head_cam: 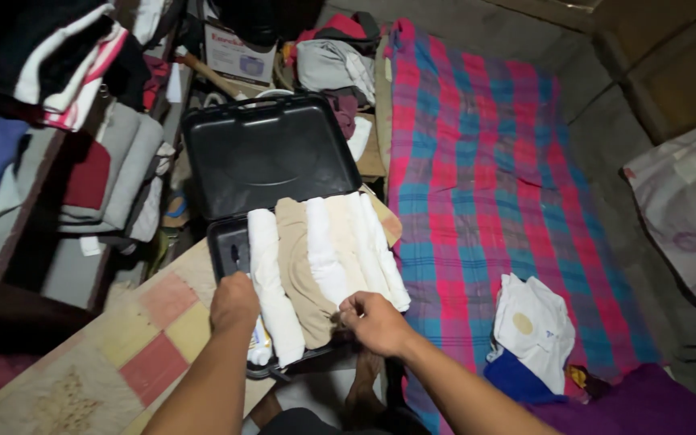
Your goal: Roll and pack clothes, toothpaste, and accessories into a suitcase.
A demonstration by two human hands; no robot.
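Packing looks nearly done. The left hand presses closed on the near left corner of the black suitcase, beside a white roll. The right hand, at four o'clock, pinches the tan roll. Next, I judge, comes tucking edges under the raised lid. Beyond, at one o'clock, lies the plaid bedsheet.

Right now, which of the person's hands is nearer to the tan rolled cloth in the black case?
The right hand. It rests at the near end of the tan rolled cloth, seemingly touching it. The left hand sits farther left, beyond the white roll, at the case's edge.
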